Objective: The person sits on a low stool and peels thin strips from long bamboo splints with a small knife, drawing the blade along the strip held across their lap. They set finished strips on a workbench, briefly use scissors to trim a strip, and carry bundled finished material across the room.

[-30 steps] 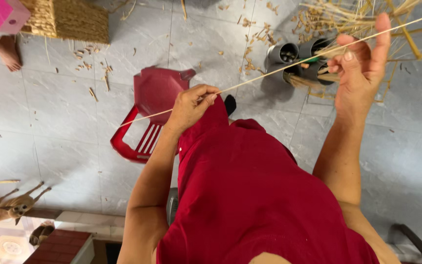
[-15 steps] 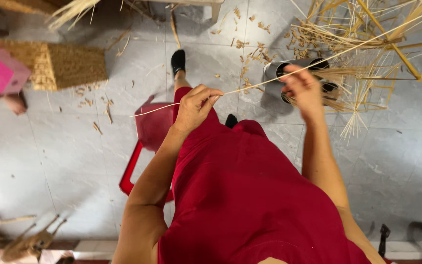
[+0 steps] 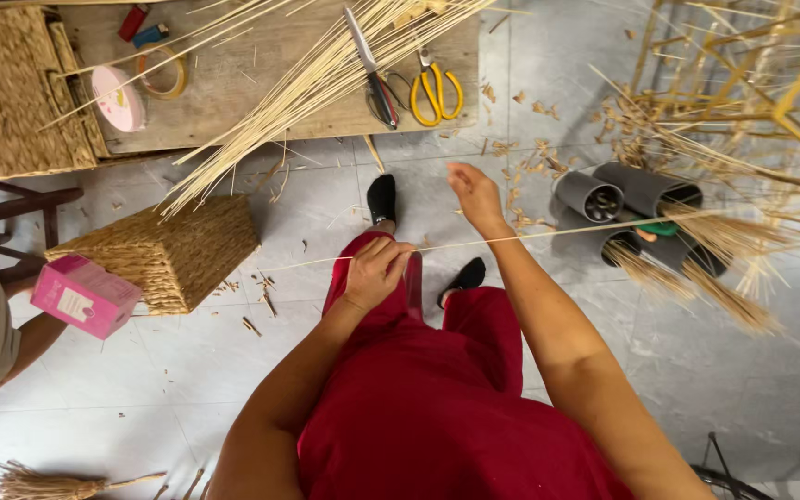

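Note:
My left hand [image 3: 377, 270] is closed over my red-trousered knee, pinching a long thin straw strand [image 3: 604, 227]. The strand runs from a little left of that hand off to the right, toward the grey tubes [image 3: 622, 190]. It crosses my right forearm. My right hand [image 3: 474, 193] is stretched forward above the floor with its fingers loosely apart and nothing in it. It is nearest the edge of the low wooden board [image 3: 233, 102], below the yellow scissors [image 3: 437, 93].
On the board lie a bundle of pale reeds [image 3: 307, 83], a knife [image 3: 372, 69] and tape rolls [image 3: 118, 97]. A woven box [image 3: 164, 255] sits on the floor at left. Beside it another person's arm holds a pink carton [image 3: 85, 296]. A stick frame [image 3: 761, 83] stands at right.
My right hand has let go of the strand and moved down and left toward the board. My left hand keeps its pinch. The view has tilted forward, bringing the board into sight.

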Available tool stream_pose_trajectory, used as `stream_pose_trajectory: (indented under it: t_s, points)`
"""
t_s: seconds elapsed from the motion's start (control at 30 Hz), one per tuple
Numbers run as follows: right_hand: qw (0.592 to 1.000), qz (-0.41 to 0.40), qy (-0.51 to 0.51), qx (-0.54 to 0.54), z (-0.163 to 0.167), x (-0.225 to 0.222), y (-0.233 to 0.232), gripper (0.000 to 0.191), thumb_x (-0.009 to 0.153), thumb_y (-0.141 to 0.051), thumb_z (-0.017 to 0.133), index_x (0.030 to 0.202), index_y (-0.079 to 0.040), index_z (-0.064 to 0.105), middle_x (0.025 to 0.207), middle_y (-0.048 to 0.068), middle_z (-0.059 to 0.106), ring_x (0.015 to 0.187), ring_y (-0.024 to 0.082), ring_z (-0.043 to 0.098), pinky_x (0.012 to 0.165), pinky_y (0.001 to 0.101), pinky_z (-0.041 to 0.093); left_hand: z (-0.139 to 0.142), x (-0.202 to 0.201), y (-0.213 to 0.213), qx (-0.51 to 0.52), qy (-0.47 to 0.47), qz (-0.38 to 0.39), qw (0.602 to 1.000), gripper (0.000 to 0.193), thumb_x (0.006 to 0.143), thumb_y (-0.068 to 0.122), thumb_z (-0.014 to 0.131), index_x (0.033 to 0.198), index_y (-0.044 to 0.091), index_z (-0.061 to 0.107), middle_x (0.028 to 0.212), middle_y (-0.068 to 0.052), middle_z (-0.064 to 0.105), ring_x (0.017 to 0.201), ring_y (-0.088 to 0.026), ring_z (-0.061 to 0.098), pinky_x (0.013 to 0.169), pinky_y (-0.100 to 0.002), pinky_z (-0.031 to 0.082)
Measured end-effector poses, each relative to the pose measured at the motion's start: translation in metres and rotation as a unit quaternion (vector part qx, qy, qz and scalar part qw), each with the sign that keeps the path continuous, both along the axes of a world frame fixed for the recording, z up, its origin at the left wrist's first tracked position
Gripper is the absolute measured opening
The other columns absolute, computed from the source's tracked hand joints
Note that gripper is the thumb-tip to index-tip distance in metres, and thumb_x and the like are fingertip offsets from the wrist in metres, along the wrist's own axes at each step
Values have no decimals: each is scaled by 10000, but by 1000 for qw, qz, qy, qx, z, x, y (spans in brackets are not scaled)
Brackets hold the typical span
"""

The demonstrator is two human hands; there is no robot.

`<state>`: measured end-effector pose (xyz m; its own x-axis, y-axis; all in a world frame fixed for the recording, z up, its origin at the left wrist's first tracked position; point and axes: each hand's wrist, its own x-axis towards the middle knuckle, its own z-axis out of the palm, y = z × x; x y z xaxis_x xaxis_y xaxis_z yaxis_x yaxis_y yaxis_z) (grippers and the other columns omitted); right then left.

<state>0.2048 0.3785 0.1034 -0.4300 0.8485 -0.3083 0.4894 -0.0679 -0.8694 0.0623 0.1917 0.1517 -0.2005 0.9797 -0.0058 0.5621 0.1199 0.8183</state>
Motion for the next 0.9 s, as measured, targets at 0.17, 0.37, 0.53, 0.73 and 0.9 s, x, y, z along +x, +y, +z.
stream_pose_trajectory:
  t_s: [0.17,0.37,0.53,0.73,0.9]
  points:
    - [989,61,21,134,-33,-73,45,289,942,-68,695,1231,-71,678,1139,150,696,1004,297,690,868,387,543,-75,-35,14,26,52,0,998,66,956,75,670,1017,82,693,947,-52,684,853,-278,650,773,-379,539]
    - [986,32,52,157,-97,-116,71,346,965,-50,693,1297,-127,634,1134,123,673,981,295,689,865,395,568,-149,-33,30,19,76,6,997,56,981,76,641,1030,61,665,925,-79,684,826,-279,647,740,-403,506]
    - [954,83,38,287,-145,-141,64,697,866,-210,844,1446,-133,466,1244,137,570,1110,349,590,898,444,537,-192,-35,33,29,74,17,997,57,978,57,658,1033,48,668,890,-88,672,767,-287,617,713,-412,485]
    - [947,90,-66,302,-199,-154,52,862,810,-97,766,1550,-78,324,1240,160,530,1092,358,582,842,445,534,-219,-33,28,84,94,-8,992,69,962,42,671,1030,45,659,899,-81,672,750,-259,625,689,-391,487]
    - [950,82,-36,298,-223,-144,56,801,860,-62,695,1561,-37,309,1200,165,564,1063,371,581,869,478,528,-231,-33,12,97,108,5,989,135,914,15,704,1033,64,666,893,-69,680,742,-248,627,678,-375,497]
